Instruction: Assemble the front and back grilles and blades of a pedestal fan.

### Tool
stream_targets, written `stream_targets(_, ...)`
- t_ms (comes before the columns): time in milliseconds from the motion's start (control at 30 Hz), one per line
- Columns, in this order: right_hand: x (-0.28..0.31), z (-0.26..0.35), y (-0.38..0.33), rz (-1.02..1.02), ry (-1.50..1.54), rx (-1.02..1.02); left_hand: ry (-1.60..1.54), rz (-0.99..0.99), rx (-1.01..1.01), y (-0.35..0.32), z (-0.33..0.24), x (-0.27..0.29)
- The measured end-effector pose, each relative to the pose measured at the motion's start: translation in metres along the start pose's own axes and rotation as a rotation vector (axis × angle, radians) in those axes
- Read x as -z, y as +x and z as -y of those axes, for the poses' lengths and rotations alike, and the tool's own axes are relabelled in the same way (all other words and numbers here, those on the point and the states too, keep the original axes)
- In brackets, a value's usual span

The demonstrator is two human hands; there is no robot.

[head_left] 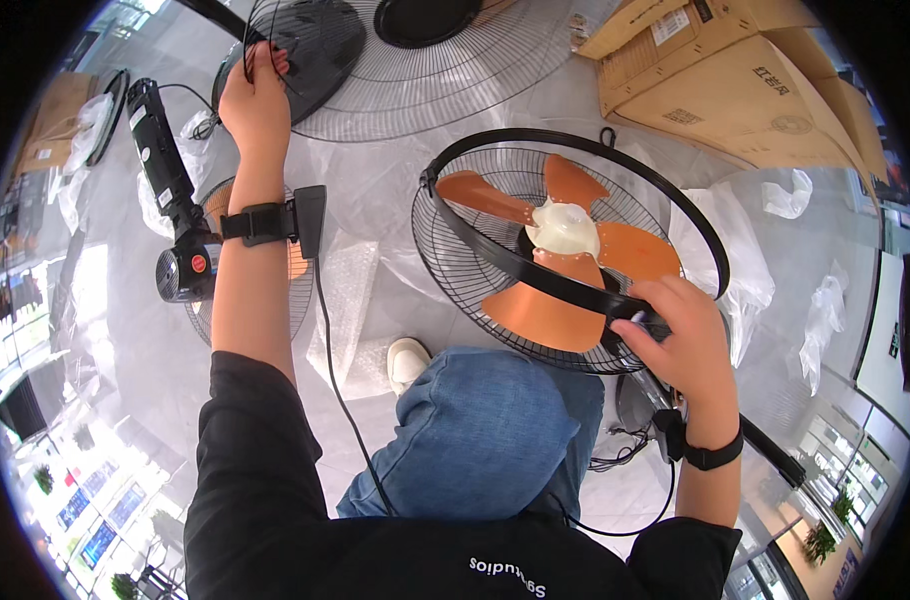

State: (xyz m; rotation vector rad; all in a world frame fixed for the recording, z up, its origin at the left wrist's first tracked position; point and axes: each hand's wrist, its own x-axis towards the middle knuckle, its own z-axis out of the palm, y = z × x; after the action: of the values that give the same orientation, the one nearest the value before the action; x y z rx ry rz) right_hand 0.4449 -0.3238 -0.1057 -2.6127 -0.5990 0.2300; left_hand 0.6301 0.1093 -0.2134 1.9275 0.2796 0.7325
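The rim of a large wire fan guard point(495, 80) is pinched in the grip of the left hand point(255, 100). A black hoop point(507, 258), tilted across the orange-bladed fan point(635, 251) in front of the jeans-clad knee point(485, 430), is pinched by the right hand point(683, 335).

Left hand point(255, 92) forward (right hand point(681, 335) nearer)

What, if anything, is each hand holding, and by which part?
Right hand: black ring, gripped at its near-right side. Left hand: wire grille, apparently by its left edge.
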Motion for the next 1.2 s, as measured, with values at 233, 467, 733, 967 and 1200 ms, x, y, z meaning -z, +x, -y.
stream_targets(233, -0.011, 0.007, -0.014, -0.044, 0.045, 0.015, -0.296, -0.113, 0.553, -0.032, 0.071, 0.008)
stream_targets(467, -0.019, 0.025, -0.016, 0.013, 0.104, -0.003, -0.199, -0.112, 0.7, -0.062, 0.108, 0.002)
stream_targets(733, -0.032, 0.044, -0.012, 0.045, 0.166, 0.055, -0.301, -0.063, 0.965, -0.103, 0.153, 0.001)
stream_targets(967, -0.039, 0.047, -0.018, 0.072, 0.102, -0.027, -0.376, 0.094, 1.085, -0.126, 0.178, 0.015)
stream_targets(1200, -0.035, 0.058, -0.019, 0.061, 0.179, 0.0, 0.384, -0.032, 0.309, -0.127, 0.111, 0.026)
